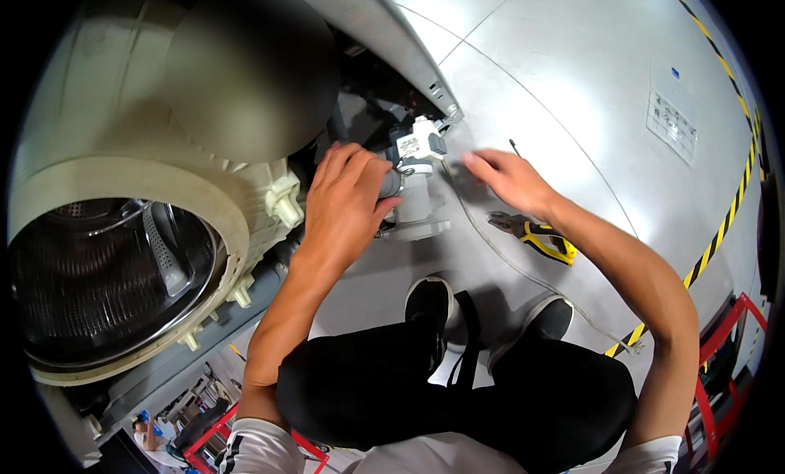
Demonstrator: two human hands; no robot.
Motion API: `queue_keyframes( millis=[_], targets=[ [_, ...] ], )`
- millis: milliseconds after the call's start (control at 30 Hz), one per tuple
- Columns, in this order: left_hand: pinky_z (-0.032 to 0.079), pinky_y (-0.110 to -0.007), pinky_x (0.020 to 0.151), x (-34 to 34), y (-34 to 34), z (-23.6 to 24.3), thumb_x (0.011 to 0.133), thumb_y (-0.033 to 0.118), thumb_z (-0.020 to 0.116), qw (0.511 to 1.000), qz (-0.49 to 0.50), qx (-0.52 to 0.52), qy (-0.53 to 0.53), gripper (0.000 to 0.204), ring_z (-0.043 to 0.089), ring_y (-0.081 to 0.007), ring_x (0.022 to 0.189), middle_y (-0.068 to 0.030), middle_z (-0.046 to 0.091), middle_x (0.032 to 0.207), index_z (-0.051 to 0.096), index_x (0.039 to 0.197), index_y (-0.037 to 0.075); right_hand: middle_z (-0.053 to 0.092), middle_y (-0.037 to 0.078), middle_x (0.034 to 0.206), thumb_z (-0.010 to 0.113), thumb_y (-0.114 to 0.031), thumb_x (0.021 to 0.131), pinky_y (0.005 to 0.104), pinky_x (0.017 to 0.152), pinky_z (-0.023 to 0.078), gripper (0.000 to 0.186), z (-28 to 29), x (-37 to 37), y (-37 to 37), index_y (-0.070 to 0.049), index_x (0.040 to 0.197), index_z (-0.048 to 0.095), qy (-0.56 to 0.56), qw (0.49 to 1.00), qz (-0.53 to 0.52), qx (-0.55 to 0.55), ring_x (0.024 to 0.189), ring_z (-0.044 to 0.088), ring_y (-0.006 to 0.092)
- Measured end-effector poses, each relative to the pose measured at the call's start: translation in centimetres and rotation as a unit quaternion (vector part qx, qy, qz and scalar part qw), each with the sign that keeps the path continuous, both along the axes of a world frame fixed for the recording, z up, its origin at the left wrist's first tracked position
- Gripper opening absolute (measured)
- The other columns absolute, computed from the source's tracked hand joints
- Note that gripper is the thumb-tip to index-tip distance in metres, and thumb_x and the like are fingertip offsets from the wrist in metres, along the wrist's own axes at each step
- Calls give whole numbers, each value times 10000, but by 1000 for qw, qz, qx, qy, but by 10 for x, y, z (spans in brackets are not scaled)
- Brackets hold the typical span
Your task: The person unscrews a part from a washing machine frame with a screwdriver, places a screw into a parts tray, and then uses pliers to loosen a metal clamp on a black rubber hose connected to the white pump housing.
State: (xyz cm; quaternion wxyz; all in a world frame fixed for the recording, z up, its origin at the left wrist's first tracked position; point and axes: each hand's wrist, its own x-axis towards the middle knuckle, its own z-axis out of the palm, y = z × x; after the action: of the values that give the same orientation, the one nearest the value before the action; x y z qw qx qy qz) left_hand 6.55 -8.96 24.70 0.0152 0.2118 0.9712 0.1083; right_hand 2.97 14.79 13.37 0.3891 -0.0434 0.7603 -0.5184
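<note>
My left hand [347,184] is wrapped round a grey rubber hose [391,183], with the thumb below it. That hose meets a white plastic pump [417,200], where a wire clamp shows at the joint. On top of the pump sits a white block with a label [421,140]. To the right, my right hand [515,181] hovers apart from the pump, thumb stretched toward it and nothing visible in the grasp. Below that hand, pliers with yellow and black handles [549,242] lie on the floor. My left fingers hide part of the hose.
At left stands an opened washing machine, its pale tub [123,176] and metal drum [106,286] exposed. A grey panel edge [409,45] juts out above the pump. One grey cable [499,257] runs across the floor past my shoes. Yellow-black tape [728,204] and red frames [719,343] stand right.
</note>
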Motion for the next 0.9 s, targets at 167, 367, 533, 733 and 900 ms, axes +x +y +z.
queue_keyframes(
  millis=[167,367,533,733,900],
  targets=[
    [431,-460,937,3,-1,-1,608,101,814,1000,1,12,2,462,542,-363,1041,-145,604,998,596,1006,11,566,120,1155,584,-579,856,330,848,483,808,16,-26,-45,24,1370,419,-137,983,-50,-109,1009,564,187],
    [419,-485,962,3,4,-4,607,104,813,1000,-16,-2,14,461,544,-360,1030,-143,598,988,596,1001,2,548,94,1108,733,-379,815,278,813,507,836,13,-23,-58,67,1402,338,-223,949,-146,-170,950,545,152],
    [428,-477,944,-2,11,0,695,135,773,998,-17,39,40,334,552,-348,981,-129,592,943,615,959,5,549,69,1068,738,-336,818,262,812,504,788,4,-22,-58,72,1379,365,-209,943,-173,-194,951,522,120],
    [467,-424,827,-11,13,1,823,98,640,997,42,64,-23,113,577,-339,818,-146,588,767,636,832,-15,598,12,979,712,-306,852,273,813,506,489,-5,-17,-60,-15,1212,557,-197,945,-169,-200,908,555,87],
    [477,-420,699,-41,15,-17,874,127,570,989,107,76,-66,181,576,-409,755,-208,613,775,643,881,-40,598,28,993,714,-323,849,265,797,519,540,13,-17,-62,6,1239,537,-171,960,-143,-169,910,562,90]
  ],
)
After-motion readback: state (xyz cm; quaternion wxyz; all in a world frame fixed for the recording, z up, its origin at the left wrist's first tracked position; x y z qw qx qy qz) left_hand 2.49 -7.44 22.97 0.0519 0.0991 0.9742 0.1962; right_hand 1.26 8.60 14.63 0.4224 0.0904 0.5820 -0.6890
